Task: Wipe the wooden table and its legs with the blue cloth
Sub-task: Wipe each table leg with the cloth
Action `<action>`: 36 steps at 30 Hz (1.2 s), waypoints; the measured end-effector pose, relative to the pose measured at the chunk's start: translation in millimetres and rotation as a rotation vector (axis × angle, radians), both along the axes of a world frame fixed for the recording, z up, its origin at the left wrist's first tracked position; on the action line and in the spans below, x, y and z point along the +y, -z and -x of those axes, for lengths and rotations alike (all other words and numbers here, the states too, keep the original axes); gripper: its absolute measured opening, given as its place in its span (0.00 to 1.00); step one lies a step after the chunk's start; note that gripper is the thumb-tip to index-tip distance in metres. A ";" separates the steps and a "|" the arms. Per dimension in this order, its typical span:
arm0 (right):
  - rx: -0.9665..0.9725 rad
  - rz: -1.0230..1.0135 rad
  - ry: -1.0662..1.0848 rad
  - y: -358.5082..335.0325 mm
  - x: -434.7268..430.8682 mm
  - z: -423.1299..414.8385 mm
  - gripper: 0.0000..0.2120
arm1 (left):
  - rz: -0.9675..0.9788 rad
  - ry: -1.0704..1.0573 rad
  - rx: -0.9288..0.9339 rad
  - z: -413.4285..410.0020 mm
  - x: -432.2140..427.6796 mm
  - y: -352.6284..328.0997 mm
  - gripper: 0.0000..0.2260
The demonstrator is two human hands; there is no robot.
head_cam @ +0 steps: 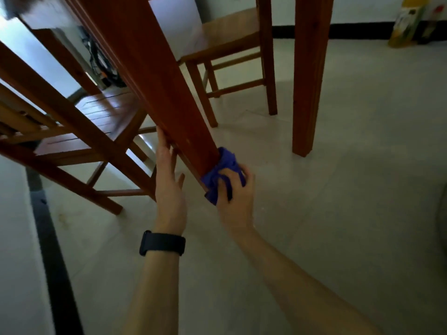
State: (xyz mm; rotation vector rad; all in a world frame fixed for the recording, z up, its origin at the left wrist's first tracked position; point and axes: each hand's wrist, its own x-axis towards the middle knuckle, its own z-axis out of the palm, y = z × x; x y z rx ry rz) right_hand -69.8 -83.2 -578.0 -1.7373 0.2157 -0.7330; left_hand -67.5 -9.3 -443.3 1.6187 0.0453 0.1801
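2 wooden chairs (101,122), cables (101,61), yellow box (404,22)

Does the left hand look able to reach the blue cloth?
Likely yes: the left hand rests on the table leg close beside the blue cloth in the right hand; only the leg's edge intervenes.

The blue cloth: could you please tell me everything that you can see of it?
The blue cloth is deep blue, soft-looking fabric, crumpled into a bunch. It is pressed against the bottom end of the nearest reddish-brown table leg, near the pale floor. The right hand grips it, fingers curled over its folds, and a loose corner sticks out beside the hand. Whether it touches the floor cannot be told.
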 end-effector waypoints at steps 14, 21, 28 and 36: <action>0.182 -0.048 -0.036 57.5 -8.6 12.2 0.24 | -0.141 -0.073 0.023 8.4 -22.3 28.6 0.29; 0.687 -0.030 -0.228 131.4 -24.3 18.9 0.25 | -0.140 -0.082 0.029 12.3 -27.2 26.0 0.31; 0.311 -0.246 -0.041 90.9 9.2 26.7 0.29 | -0.160 -0.087 0.030 8.4 -20.3 32.4 0.32; 0.726 0.038 -0.331 137.2 8.1 26.1 0.25 | -0.149 -0.091 0.035 6.3 -20.8 34.7 0.31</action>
